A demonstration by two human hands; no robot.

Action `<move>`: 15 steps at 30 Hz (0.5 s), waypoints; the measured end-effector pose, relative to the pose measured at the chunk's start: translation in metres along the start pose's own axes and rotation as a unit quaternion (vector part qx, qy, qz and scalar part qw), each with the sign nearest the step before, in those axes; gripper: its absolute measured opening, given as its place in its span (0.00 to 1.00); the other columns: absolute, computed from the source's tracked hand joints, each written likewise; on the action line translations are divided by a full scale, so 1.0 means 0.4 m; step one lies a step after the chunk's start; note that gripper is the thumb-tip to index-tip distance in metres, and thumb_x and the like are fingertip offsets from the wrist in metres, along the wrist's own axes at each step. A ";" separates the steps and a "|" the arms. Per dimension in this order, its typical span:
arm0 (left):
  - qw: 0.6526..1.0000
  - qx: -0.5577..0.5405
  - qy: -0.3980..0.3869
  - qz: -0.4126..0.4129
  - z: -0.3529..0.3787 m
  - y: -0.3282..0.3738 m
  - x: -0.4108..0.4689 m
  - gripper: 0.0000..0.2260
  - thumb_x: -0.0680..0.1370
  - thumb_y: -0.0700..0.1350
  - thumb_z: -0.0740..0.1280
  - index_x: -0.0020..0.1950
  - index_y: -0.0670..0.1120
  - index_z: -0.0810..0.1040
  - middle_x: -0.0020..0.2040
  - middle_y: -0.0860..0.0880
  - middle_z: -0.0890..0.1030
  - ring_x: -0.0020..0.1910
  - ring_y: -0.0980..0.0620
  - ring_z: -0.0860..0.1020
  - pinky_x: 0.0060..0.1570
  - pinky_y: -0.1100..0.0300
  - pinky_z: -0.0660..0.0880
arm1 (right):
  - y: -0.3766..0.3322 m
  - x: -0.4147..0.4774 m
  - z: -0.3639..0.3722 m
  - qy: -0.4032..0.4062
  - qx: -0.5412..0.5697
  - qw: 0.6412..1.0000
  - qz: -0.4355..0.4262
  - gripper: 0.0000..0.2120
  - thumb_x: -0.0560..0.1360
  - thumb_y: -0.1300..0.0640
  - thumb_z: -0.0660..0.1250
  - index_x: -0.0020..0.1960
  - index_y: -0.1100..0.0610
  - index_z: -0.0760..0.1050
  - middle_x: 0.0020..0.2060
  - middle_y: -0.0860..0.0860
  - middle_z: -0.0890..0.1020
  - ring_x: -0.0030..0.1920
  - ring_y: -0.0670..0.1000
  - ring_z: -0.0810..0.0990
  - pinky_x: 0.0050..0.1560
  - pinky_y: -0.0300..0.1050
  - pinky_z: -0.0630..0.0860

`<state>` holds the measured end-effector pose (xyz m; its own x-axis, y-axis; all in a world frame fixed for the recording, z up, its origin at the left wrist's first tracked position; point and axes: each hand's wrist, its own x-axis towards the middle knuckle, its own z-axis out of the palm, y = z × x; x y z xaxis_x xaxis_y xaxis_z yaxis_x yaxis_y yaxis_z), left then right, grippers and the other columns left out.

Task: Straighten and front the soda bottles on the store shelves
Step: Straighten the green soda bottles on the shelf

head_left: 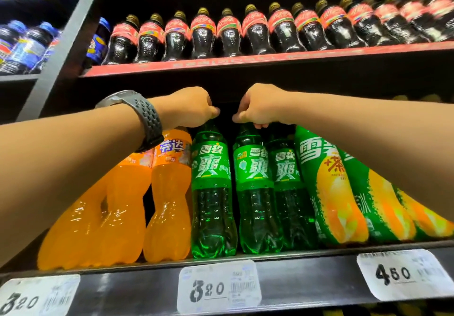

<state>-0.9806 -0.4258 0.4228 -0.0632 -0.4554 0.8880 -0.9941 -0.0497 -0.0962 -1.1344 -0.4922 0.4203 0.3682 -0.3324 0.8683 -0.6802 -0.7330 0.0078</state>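
We note: left grip (189, 109) clasps a green bottle (211, 192) by its top; right grip (260, 106) clasps the neighbouring bottle (255, 192) likewise.

Lower shelf (294, 282): dark front rail carried three white price tags (218, 286) (handwritten 3.20, 3.20, 4.60, left to right). Standing at its front edge, left to right, were two orange soda bottles (169, 205), three green bottles (211, 205) side by side, then green-and-yellow labelled bottles (329, 192). The right-hand orange bottle stood just beside the first green one. Upper shelf (270, 62): red front strip, with one row of dark cola bottles (255, 33), red-labelled, packed shoulder to shoulder along the edge. A blue-labelled bottle (98, 43) stood at that row's left end.
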 end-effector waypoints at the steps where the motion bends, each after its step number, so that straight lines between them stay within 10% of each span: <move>1: 1.000 0.005 0.002 0.000 0.000 0.000 0.000 0.16 0.79 0.54 0.64 0.49 0.41 0.80 0.43 0.44 0.80 0.44 0.45 0.78 0.38 0.56 0.71 | 0.000 0.001 0.001 -0.005 0.008 1.000 0.007 0.16 0.75 0.47 0.67 0.55 0.58 0.80 0.29 0.51 0.80 0.25 0.46 0.77 0.24 0.34 0.68; 15: 0.997 0.053 0.050 0.009 0.035 0.011 -0.001 0.17 0.79 0.56 0.62 0.56 0.44 0.80 0.50 0.44 0.81 0.49 0.45 0.78 0.44 0.55 0.74 | 0.005 -0.006 0.008 0.027 0.138 0.989 0.052 0.13 0.73 0.54 0.72 0.54 0.62 0.80 0.29 0.53 0.79 0.20 0.44 0.72 0.21 0.31 0.68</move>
<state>-0.9840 -0.4382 0.4159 -0.0955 -0.3664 0.9256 -0.9782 -0.1375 -0.1554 -1.1344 -0.4947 0.4165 0.2649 -0.3878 0.8829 -0.5109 -0.8329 -0.2126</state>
